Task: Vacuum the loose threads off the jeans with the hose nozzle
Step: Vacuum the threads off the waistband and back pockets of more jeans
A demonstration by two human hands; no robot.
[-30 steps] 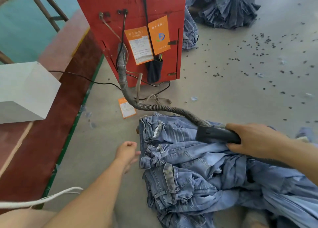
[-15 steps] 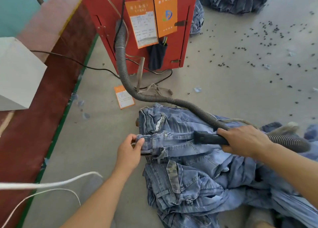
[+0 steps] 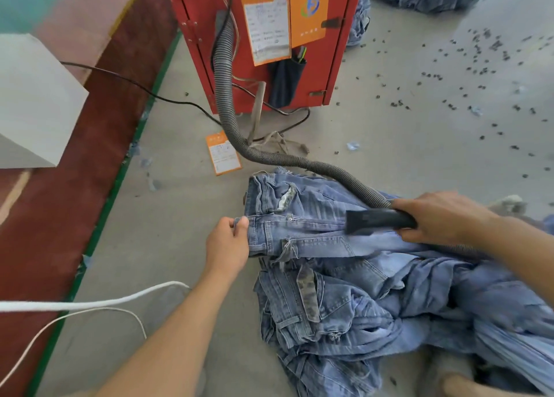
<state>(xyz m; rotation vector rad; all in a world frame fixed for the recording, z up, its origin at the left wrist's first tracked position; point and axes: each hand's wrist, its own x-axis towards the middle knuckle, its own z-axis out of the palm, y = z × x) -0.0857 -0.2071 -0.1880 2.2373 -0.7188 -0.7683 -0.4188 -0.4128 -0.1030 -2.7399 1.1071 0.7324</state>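
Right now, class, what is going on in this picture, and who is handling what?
A person is vacuuming a pair of jeans that tops a pile on the floor. The left hand pinches the waistband end to hold it taut. The right hand grips the black nozzle, whose mouth lies on the denim near the waistband. The ribbed hose runs back to a red machine.

A: Bright, even daylight; the grey floor (image 3: 404,156) looks washed out toward the upper right, with no hard glare.

B: Shadows?

A: Soft and faint, only under the jeans (image 3: 344,291) and arms.

B: Sharpness?

A: The nozzle (image 3: 368,221) is smeared by motion blur, and the far left edge is soft. Wide-angle distortion bends the red cabinet (image 3: 329,67) and floor stripe outward.
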